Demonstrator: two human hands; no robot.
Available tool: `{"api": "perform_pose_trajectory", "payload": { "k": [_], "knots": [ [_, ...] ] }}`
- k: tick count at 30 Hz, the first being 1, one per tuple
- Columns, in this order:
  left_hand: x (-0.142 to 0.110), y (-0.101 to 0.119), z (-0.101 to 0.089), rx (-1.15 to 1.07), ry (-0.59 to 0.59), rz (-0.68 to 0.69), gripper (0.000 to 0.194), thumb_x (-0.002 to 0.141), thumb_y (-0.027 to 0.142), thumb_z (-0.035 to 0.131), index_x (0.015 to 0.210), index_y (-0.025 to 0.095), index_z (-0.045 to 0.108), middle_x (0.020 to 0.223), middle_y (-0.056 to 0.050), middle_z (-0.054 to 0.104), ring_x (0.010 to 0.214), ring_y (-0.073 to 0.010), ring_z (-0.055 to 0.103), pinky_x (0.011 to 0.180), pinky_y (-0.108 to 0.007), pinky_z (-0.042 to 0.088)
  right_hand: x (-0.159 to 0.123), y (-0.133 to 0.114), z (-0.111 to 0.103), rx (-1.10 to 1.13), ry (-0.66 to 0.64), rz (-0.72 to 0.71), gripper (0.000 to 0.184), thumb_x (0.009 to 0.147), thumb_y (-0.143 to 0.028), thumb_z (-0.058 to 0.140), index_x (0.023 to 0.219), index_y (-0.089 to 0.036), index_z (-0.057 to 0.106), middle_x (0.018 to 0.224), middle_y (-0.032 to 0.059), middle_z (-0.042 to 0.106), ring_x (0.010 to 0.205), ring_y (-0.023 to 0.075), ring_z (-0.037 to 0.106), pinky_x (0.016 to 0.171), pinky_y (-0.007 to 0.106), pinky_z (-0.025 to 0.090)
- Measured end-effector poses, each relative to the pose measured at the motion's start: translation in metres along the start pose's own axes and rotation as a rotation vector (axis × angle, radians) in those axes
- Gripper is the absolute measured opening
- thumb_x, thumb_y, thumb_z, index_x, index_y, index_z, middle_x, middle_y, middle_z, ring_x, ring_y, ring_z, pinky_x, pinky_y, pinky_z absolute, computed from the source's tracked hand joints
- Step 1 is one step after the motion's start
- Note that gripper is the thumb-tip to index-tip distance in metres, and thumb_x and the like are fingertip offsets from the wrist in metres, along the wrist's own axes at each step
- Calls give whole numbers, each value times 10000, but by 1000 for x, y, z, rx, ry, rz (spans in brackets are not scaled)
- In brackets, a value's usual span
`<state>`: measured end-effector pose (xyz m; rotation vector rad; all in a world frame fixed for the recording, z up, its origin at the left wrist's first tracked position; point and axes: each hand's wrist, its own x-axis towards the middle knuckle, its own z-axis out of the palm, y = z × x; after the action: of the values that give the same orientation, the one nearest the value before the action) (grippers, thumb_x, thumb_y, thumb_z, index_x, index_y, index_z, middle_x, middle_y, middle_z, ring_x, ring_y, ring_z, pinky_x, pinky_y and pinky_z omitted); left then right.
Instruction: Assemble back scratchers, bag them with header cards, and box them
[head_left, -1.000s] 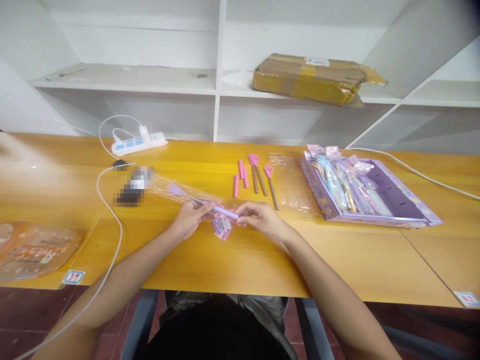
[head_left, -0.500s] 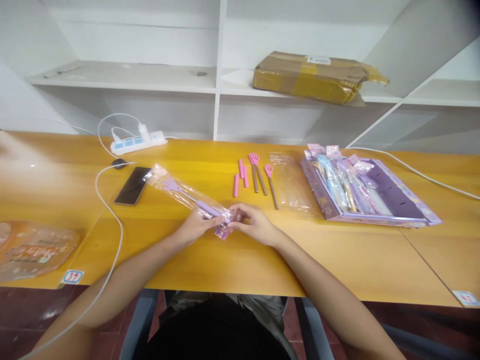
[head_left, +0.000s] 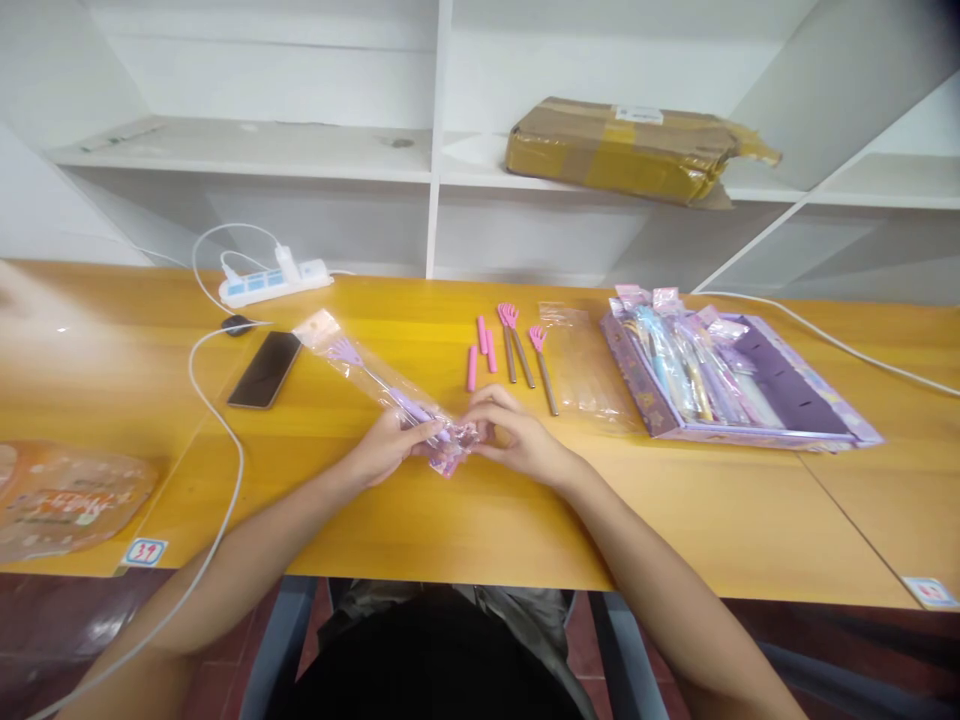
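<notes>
Centrally, a purple scratcher [head_left: 401,398] lies slanted inside a clear bag [head_left: 319,328], its clawed head toward the upper left. At the handle end, the left hand [head_left: 384,448] pinches bag and handle between thumb and fingers; the right hand [head_left: 521,440] has thumb and fingertips together on the bag's crumpled end, just beside a pink-purple card [head_left: 447,463].

Just above the right hand, at mid-frame, lie three pink tubes [head_left: 472,368] and three pink-headed scratchers [head_left: 545,370] with metal stems. Flat clear bags [head_left: 589,375] lie right of these, next to a purple tray [head_left: 750,439] of wrapped pieces [head_left: 686,365] at right.

Left of centre sits a dark phone [head_left: 264,370], below a white power strip [head_left: 275,285]; an orange packet [head_left: 71,500] is at lower left. A taped carton [head_left: 619,152] rests on the upper-right shelf [head_left: 469,178].
</notes>
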<state>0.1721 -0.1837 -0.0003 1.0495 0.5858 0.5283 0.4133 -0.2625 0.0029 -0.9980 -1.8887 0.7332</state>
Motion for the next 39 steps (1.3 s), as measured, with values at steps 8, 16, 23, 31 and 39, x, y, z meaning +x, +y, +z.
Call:
{"api": "perform_pose_trajectory", "payload": {
  "k": [8,16,23,31,39],
  "knots": [
    [0,0,0,61,-50,-18,431,818,443,892,1054,122,728,952,-101,765,829,-207,742,766,-341,621,3,-9,2,-19,19,-83,64,1010,-236,696,1029,-231,757,1115,82,603,1034,206,651,901,368,574],
    [-1,-6,5,116,-184,4,409,910,500,792,1011,114,704,887,-94,725,783,-192,713,742,-327,592,0,-1,21,-32,67,32,113,1051,-326,645,1038,-221,684,937,40,693,744,146,597,688,292,500],
    [0,-12,6,191,-218,62,391,852,453,856,972,130,671,815,-47,677,726,-160,667,680,-285,544,1,-1,22,-51,122,97,133,1039,-352,649,1005,-225,672,874,25,683,663,136,583,633,286,504],
    [-3,-16,11,301,-139,73,378,837,463,854,889,128,687,751,-41,672,688,-149,621,626,-258,482,0,0,29,-133,151,17,127,1030,-356,657,1022,-230,673,857,29,654,670,140,578,620,286,512],
    [-5,-12,10,261,-126,68,319,868,425,825,908,126,723,803,-54,705,719,-159,657,682,-283,528,-3,-4,35,66,299,74,245,967,-363,766,1129,-232,639,814,-7,655,655,131,586,625,285,516]
  ]
}}
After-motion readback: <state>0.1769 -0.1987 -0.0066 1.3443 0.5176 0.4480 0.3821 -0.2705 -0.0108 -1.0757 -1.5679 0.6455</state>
